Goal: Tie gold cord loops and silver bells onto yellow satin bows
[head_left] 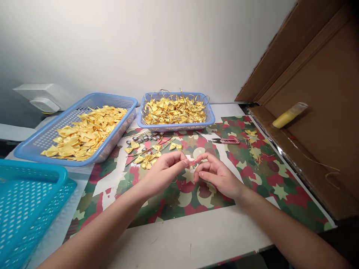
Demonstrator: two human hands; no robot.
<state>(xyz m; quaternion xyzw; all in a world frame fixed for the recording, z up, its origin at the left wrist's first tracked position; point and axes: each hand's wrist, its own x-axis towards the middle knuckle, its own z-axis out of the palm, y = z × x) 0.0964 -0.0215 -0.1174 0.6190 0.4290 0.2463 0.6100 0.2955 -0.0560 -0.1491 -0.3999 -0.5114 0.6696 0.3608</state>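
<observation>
My left hand [171, 166] is closed in a pinch, thumb against forefinger, over the patterned sheet. A thin reddish bit, too small to name, shows at its fingertips. Facing it, my right hand [217, 173] has curled fingers, with the forefinger at the other end of that bit; whether it grips it is hard to see. Left of the hands lie several yellow ribbon bows [147, 161], small silvery bells or beads [145, 138] and gold cords [136, 153]. Thread snips [226, 141] with a pink handle rest beyond my right hand.
A blue basket [176, 127] at the back holds bows with gold cords. Another blue basket [70, 163] at left holds plain yellow bows. A teal basket [63, 172] stands nearest on the left. Cardboard [314, 74] walls the right side, with a yellow-filled tube [290, 115] against it.
</observation>
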